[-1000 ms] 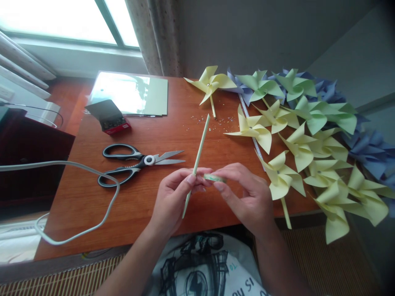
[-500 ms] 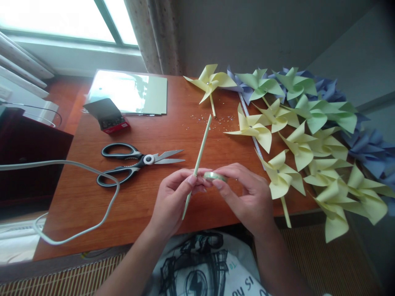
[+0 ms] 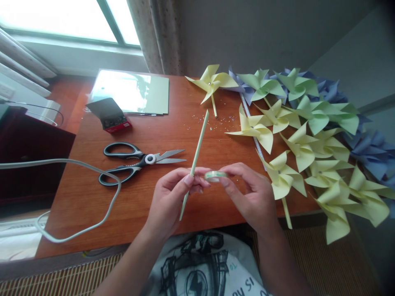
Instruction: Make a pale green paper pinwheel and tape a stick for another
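Note:
My left hand is closed around a long pale green paper stick, which slants up and away over the wooden table. My right hand pinches a small roll of clear tape right beside the stick, just above the left fingertips. The two hands nearly touch at the tape. Both hover above the table's near edge.
Black-handled scissors lie to the left. A grey cable loops over the left side. A small red box and a sheet of paper lie at the back left. Several yellow, green and blue paper pinwheels cover the right side.
The tape roll has turned slightly in my right fingers and risen a little. The stick has tilted a touch to the left. Everything on the table has stayed put.

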Demonstrator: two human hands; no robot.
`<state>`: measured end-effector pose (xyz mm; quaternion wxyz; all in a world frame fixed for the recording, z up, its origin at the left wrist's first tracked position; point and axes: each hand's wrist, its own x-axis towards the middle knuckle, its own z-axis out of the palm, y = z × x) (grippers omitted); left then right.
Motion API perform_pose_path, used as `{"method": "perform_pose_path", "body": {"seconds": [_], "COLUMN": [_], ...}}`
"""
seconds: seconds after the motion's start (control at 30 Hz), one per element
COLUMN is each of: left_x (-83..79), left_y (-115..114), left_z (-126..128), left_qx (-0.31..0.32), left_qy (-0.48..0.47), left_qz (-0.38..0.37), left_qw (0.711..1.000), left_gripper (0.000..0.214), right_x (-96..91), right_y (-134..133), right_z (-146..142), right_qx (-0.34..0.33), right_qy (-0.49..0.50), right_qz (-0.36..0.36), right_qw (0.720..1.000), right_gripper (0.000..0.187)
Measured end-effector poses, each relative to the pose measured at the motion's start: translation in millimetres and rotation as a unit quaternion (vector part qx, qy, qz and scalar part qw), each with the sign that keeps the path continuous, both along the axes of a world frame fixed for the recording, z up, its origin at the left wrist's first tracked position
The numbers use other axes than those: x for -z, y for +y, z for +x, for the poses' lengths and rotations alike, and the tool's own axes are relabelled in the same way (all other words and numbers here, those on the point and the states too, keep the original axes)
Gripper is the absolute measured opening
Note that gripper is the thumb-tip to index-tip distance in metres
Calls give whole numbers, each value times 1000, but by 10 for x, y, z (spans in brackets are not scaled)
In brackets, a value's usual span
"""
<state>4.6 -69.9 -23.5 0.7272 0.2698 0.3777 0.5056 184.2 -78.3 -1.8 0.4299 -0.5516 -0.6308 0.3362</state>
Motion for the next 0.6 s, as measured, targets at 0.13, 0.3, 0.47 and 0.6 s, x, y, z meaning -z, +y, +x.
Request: {"method": "perform_pose_path", "body": {"seconds": [0.13, 0.3, 0.47, 0.6], "left_x": [-30, -43, -63, -78], "left_y": [2, 6, 4, 8], "left_z": [-15, -20, -19, -14], "left_qx": [0, 4, 14, 19], "left_qy": [-6, -7, -11, -11], "left_qz": [1, -1, -5, -7], "left_qw": [1000, 1000, 1000, 1000], "left_gripper": [16, 15, 16, 16], "right_x": [22, 53, 73, 87], "right_y": [8, 8, -12, -18], "right_z": [14, 16, 23, 24], "right_qx": [6, 10, 14, 20], "right_qy": [-3, -2, -1, 6], "right_qz": [1, -11, -16, -25], "right_qw": [1000, 1000, 1000, 999], "right_gripper": [6, 6, 18, 16]}}
